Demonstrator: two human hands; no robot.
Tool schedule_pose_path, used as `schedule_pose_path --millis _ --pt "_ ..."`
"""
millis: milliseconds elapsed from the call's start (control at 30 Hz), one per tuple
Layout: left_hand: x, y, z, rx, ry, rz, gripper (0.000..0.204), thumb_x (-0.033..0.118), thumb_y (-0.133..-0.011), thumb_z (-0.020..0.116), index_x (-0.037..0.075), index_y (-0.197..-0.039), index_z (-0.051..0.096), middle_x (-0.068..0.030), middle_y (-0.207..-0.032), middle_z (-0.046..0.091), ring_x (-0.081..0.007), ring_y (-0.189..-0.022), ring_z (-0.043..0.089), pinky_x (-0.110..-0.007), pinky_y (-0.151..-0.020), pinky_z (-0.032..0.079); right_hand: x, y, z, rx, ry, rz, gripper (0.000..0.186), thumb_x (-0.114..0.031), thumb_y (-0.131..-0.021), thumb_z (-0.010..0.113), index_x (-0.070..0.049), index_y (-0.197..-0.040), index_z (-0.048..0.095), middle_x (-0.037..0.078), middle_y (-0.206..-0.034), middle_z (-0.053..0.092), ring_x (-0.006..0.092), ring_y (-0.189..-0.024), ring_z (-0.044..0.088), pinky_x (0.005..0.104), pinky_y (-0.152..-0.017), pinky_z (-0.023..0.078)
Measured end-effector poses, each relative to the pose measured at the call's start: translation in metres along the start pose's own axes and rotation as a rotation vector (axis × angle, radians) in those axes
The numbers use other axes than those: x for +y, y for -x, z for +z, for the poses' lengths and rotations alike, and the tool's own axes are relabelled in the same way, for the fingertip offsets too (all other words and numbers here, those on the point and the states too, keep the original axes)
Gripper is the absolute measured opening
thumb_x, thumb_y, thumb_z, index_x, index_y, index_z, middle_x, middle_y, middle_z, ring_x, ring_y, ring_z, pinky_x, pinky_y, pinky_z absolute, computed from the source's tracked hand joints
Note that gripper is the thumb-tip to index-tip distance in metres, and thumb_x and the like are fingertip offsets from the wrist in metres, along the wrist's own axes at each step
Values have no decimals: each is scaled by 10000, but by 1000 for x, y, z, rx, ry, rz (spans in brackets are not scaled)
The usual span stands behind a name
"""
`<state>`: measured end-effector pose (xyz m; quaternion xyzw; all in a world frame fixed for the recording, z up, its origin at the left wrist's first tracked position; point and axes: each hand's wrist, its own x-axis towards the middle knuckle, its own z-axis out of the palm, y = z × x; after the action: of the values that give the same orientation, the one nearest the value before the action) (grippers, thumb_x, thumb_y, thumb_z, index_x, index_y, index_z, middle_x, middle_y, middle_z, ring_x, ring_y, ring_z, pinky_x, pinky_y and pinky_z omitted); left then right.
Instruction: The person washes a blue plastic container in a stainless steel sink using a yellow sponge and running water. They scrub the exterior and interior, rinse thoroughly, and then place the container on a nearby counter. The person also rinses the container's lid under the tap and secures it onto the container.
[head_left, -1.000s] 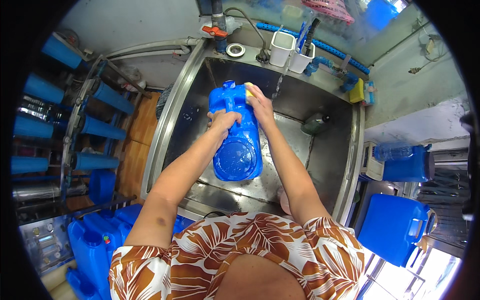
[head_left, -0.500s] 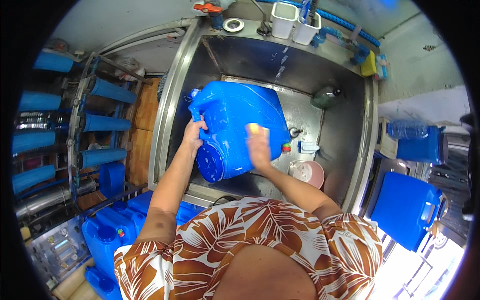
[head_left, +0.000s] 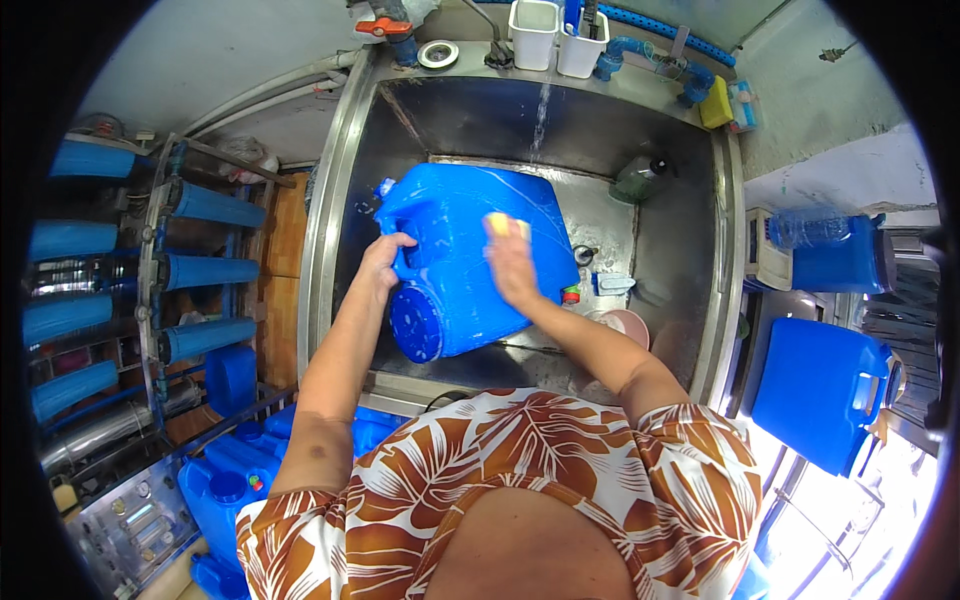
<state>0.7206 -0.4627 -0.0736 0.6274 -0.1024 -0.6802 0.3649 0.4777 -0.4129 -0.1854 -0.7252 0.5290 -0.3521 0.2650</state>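
A large blue plastic jerrycan (head_left: 470,270) lies on its side in a metal sink (head_left: 620,235), its wide round cap (head_left: 417,322) toward me. Streaks of suds show on its wet surface. My left hand (head_left: 383,262) is closed round the jerrycan's handle. My right hand (head_left: 512,270), slightly smeared by motion, presses a yellow sponge (head_left: 508,226) on the upper side of the jerrycan. Most of the sponge is hidden under the fingers.
Inside the sink are a green bottle (head_left: 640,180), a white-and-blue brush (head_left: 613,284) and a pink bowl (head_left: 627,328), partly behind my right forearm. White holders (head_left: 535,35) stand on the back ledge. More blue jerrycans (head_left: 815,395) stand right and lower left.
My right hand has moved up the jerrycan's side with the sponge. My left hand keeps hold of the handle. The whole view has shifted slightly.
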Motion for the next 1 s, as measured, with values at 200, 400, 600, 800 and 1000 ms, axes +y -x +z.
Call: schedule_pose_path --millis 200,400,600,800,1000 --pt "-8 38 26 20 -198 316 231 -57 -659 622 78 -840 575 -63 -788 588 -204 -713 595 -366 -676 523 -67 -109 -53 312 -143 -179 368 -193 -932 509 -57 -1268 575 232 -1404 444 420 -1344 345 517 -1140 223" --pt "-27 58 14 -120 -556 714 492 45 -674 724 37 -1149 599 -33 -1019 601 -183 -960 597 -317 -858 484 -100 -134 -110 -108 -169 -199 306 -281 -950 482 -133 -1112 696 99 -1228 637 279 -1171 552 419 -1040 385" --pt "-45 64 0 -202 -853 926 391 151 -735 774 23 -1093 678 -127 -1302 567 -233 -1205 541 -345 -1023 426 -34 -133 -95 -220 -43 -358 292 -240 -950 500 -133 -1137 697 124 -1231 626 317 -1192 526 414 -1036 394" --pt "-49 63 -18 -184 -816 807 321 120 -747 758 21 -1043 686 -124 -1200 630 -201 -1065 604 -338 -941 471 115 -138 -146 181 106 422 337 -186 -874 526 -145 -1164 692 145 -1232 632 306 -1125 594 386 -984 450" --pt "-37 44 -12 -101 -618 678 266 196 -726 747 31 -929 699 -24 -829 690 -128 -787 631 -306 -723 511 -103 -102 -95 -15 68 -467 300 -226 -905 535 -143 -1157 677 136 -1201 627 319 -1151 548 458 -991 403"
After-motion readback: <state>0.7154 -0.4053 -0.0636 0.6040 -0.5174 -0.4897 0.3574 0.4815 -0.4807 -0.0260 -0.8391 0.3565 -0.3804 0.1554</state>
